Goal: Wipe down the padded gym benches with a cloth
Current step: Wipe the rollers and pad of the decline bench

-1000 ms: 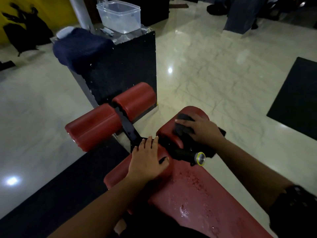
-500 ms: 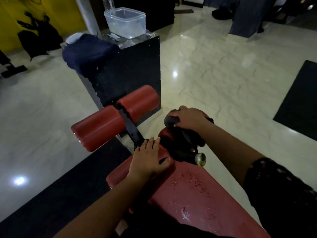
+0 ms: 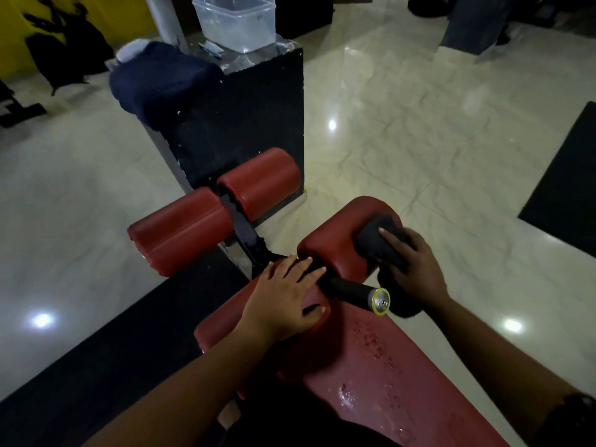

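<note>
Pale glossy floor (image 3: 419, 124) all round, black mat (image 3: 567, 188) at the right edge. At the back stands a black box (image 3: 251, 124) with a clear plastic tub (image 3: 237, 22) on top and a dark blue towel (image 3: 161, 79) draped over its left corner.

Head view, the only one: the red padded bench (image 3: 403, 382) runs from the bottom right up to centre, with water droplets (image 3: 367, 343) on its pad. Two red foot rollers (image 3: 180, 230) sit farther out on a black arm. A nearer red roller pad (image 3: 335, 243) sits at the bench's head, beside a black handle (image 3: 351, 290) with a yellow-ringed metal cap.

The left hand (image 3: 283, 298) lies flat on the bench's top end, fingers straight and holding nothing, apparently bracing. The right hand (image 3: 416, 266) presses the dark cloth (image 3: 377, 243) against the near roller's right end, fingers laid fairly straight over it; the cloth's tail hangs below the palm.

Step in hand, as judged: wiping the near roller pad. The wet main pad looks not yet done. The next move likely calls for dragging the cloth across the roller's top, then working down the droplets without snagging on the handle.
</note>
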`<state>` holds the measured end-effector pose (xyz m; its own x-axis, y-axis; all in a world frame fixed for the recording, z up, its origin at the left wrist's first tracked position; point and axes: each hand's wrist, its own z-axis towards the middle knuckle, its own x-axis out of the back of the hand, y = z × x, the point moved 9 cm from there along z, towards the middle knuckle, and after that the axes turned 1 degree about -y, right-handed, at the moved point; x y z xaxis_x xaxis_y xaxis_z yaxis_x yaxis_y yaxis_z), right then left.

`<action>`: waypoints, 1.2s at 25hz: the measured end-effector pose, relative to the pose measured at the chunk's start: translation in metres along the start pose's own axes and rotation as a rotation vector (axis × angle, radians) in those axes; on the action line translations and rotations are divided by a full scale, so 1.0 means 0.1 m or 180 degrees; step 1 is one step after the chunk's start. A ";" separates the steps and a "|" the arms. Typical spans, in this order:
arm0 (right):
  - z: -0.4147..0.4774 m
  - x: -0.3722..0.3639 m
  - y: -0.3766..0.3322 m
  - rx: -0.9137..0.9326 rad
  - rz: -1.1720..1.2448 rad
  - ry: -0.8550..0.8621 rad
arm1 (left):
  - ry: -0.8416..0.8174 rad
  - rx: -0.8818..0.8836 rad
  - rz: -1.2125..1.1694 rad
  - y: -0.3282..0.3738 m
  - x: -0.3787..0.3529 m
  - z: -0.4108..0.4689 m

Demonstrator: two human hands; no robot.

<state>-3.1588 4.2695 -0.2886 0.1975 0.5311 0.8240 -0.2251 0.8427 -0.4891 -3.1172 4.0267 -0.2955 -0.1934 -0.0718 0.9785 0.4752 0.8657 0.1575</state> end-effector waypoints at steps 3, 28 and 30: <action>0.70 -0.07 -0.33 0.0270 -0.0918 -0.0700 | -0.0080 0.0022 0.0123 0.02 0.00 0.00; -0.13 -0.04 0.31 -0.1030 0.0331 0.0346 | 0.1411 -0.2568 -0.0497 1.19 0.36 0.10; 0.18 0.05 0.18 -0.0877 -0.0047 0.0277 | 0.1486 -0.2401 -0.0324 1.03 0.32 0.15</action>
<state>-3.1791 4.2861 -0.2879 0.2826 0.5142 0.8098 0.0439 0.8364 -0.5464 -3.0874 4.1208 -0.2502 0.0255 -0.4674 0.8837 0.9450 0.2997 0.1312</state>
